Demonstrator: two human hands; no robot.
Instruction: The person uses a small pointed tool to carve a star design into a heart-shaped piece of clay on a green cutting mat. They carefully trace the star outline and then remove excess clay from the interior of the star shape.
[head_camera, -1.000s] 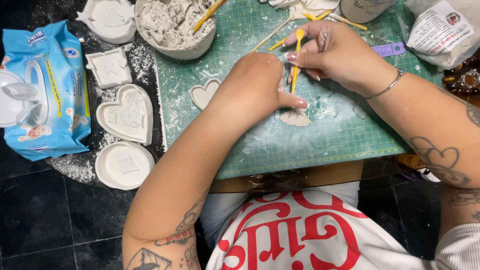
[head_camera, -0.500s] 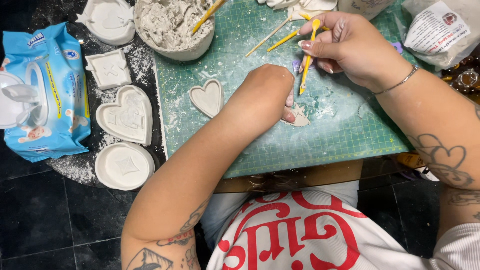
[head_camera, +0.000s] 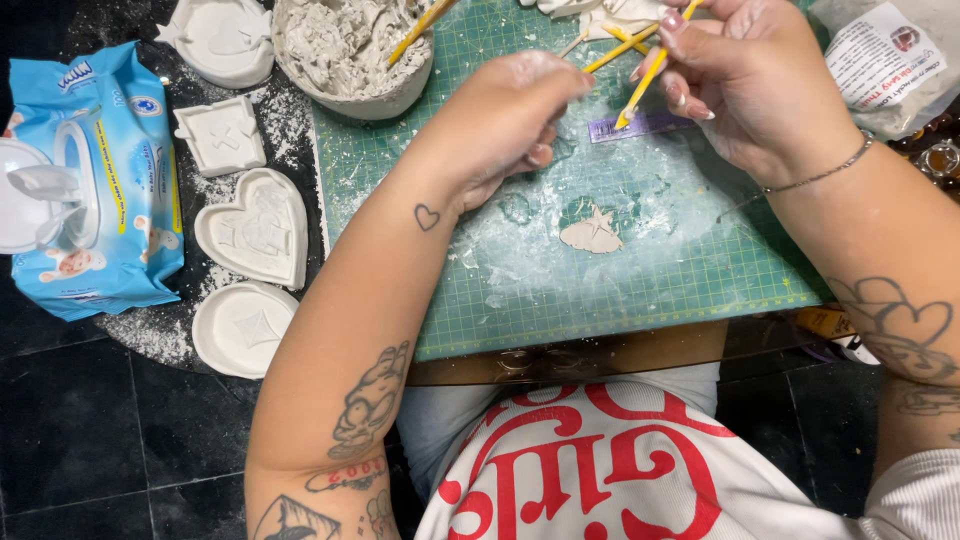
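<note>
My left hand (head_camera: 505, 120) hovers over the green cutting mat (head_camera: 700, 280), dusted white, its fingers curled in with nothing visible between them. My right hand (head_camera: 745, 85) is above the mat's far side and pinches a thin yellow modelling tool (head_camera: 640, 88), tip pointing down towards a purple ruler (head_camera: 650, 125). A small flat white clay piece (head_camera: 592, 232) with a star pressed into it lies on the mat, below both hands and untouched.
A bowl of grey clay (head_camera: 345, 50) with a yellow stick in it stands at the mat's far left corner. White moulds lie left of the mat: heart (head_camera: 255, 228), square (head_camera: 222, 135), round (head_camera: 240, 325). A blue wet-wipe pack (head_camera: 95, 180) is far left, a plastic bag (head_camera: 885, 60) far right.
My left hand has lifted off the clay piece and moved away from me, uncovering it. My right hand has raised the yellow tool up from the piece.
</note>
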